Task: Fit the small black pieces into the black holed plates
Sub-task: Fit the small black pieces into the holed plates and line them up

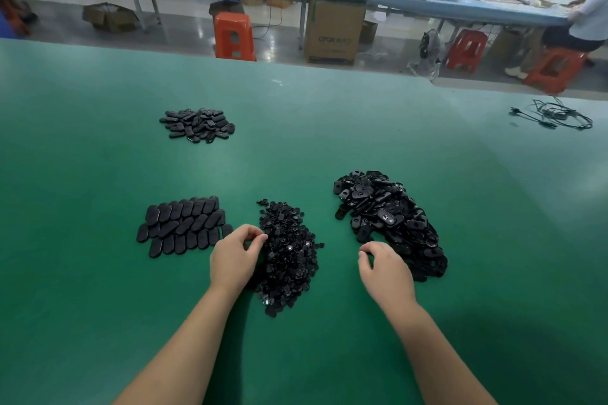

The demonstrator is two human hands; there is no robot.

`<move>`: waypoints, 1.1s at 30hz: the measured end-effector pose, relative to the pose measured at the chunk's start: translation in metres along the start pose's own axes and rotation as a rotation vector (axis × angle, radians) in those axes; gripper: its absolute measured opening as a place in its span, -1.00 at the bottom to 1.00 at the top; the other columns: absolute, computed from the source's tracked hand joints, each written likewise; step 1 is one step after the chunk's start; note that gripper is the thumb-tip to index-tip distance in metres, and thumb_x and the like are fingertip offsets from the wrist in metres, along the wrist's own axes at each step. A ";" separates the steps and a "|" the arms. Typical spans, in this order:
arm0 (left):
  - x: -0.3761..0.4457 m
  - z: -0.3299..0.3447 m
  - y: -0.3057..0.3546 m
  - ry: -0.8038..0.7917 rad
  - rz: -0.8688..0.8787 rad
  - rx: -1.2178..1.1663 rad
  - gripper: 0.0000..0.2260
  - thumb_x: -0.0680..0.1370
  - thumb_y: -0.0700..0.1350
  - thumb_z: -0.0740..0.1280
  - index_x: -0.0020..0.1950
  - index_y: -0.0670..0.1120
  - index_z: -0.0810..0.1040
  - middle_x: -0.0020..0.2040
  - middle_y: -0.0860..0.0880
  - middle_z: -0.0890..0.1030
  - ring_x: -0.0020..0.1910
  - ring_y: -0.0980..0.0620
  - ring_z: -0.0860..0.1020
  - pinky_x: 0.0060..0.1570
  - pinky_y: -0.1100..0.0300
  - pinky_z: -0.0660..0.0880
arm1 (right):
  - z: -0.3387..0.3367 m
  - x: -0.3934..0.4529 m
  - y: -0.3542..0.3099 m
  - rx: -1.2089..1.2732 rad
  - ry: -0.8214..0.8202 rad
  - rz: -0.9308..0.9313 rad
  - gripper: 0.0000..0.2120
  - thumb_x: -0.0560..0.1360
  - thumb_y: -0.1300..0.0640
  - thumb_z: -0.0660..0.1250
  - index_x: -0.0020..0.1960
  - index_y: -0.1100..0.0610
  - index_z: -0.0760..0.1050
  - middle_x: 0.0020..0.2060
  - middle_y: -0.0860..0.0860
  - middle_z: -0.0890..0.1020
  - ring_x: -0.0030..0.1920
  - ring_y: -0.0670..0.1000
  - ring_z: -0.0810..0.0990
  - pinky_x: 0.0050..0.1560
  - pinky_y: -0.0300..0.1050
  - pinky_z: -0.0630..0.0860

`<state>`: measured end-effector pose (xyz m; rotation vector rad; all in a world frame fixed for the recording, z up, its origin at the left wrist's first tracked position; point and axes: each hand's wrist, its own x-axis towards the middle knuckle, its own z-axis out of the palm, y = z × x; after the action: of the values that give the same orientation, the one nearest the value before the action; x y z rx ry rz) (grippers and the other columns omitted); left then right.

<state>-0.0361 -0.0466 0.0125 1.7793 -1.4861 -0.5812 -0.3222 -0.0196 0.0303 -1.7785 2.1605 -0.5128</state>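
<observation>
Your left hand (234, 258): fingers curled, fingertips pinched at the small-piece heap (288, 256); hold unclear
Your right hand (385, 268): curled, empty, beside the holed plates (388, 217)

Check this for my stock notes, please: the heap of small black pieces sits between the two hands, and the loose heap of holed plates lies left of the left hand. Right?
Not quite. The head view shows the loose heap of holed plates to the right, beyond the right hand. Left of the left hand lie neatly arranged plates. The small black pieces do sit between the hands.

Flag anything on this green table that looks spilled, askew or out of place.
Nothing looks damaged. A tangled black cable lies alone at the green table's far right edge, unrelated to the black parts piles.
</observation>
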 end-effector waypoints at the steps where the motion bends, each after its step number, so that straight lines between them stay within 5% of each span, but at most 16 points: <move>1: 0.000 0.000 0.000 -0.005 0.008 -0.002 -0.89 0.56 0.06 0.42 -0.16 0.16 0.59 -0.30 0.14 0.62 -0.47 0.07 0.49 -0.42 0.18 0.44 | 0.002 -0.002 -0.003 -0.001 -0.002 -0.016 -0.76 0.67 0.03 0.20 0.25 0.04 0.57 0.20 -0.12 0.60 -0.10 -0.15 0.53 -0.12 -0.24 0.46; 7: -0.001 -0.002 0.001 -0.014 0.042 0.026 -0.89 0.56 0.04 0.42 -0.16 0.15 0.60 -0.45 0.10 0.48 -0.49 0.11 0.38 -0.47 0.21 0.24 | 0.009 -0.008 -0.019 -0.003 -0.073 -0.197 -0.80 0.66 0.03 0.23 0.18 -0.01 0.59 0.10 -0.17 0.61 -0.16 -0.20 0.51 -0.11 -0.26 0.41; 17: -0.001 0.000 -0.001 -0.017 0.018 0.037 -0.89 0.59 0.07 0.38 -0.14 0.15 0.56 -0.30 0.21 0.59 -0.51 0.08 0.45 -0.45 0.19 0.40 | 0.004 0.004 -0.021 -0.171 -0.118 -0.066 -0.61 0.60 -0.22 0.28 0.36 -0.09 0.44 0.15 -0.10 0.45 -0.34 -0.10 0.49 -0.34 -0.21 0.37; 20: 0.000 0.001 -0.002 0.004 0.005 0.011 -0.89 0.59 0.06 0.37 -0.14 0.15 0.55 -0.26 0.22 0.61 -0.46 0.10 0.50 -0.40 0.18 0.47 | 0.004 0.004 -0.019 -0.164 -0.157 -0.103 -0.65 0.59 -0.23 0.29 0.30 -0.12 0.49 0.09 -0.14 0.47 -0.24 -0.10 0.56 -0.26 -0.20 0.45; 24: 0.001 0.003 -0.004 0.026 -0.003 -0.024 -0.89 0.60 0.05 0.38 -0.12 0.13 0.55 -0.15 0.18 0.66 -0.23 0.24 0.58 -0.20 0.11 0.59 | 0.002 0.004 -0.023 -0.130 -0.165 -0.139 -0.72 0.56 -0.28 0.31 0.12 -0.12 0.53 0.03 -0.18 0.48 -0.39 -0.17 0.48 -0.33 -0.26 0.41; 33: 0.002 0.004 -0.004 0.010 -0.016 -0.033 -0.90 0.61 0.04 0.35 -0.11 0.14 0.52 -0.11 0.20 0.69 -0.21 0.26 0.61 -0.20 0.12 0.59 | -0.003 0.009 -0.030 -0.119 -0.232 -0.141 -0.77 0.59 0.02 0.33 0.24 -0.05 0.45 0.02 -0.14 0.51 -0.17 -0.12 0.48 -0.19 -0.20 0.36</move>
<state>-0.0358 -0.0495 0.0077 1.7685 -1.4487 -0.6009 -0.2990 -0.0332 0.0470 -1.9559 1.9538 -0.1988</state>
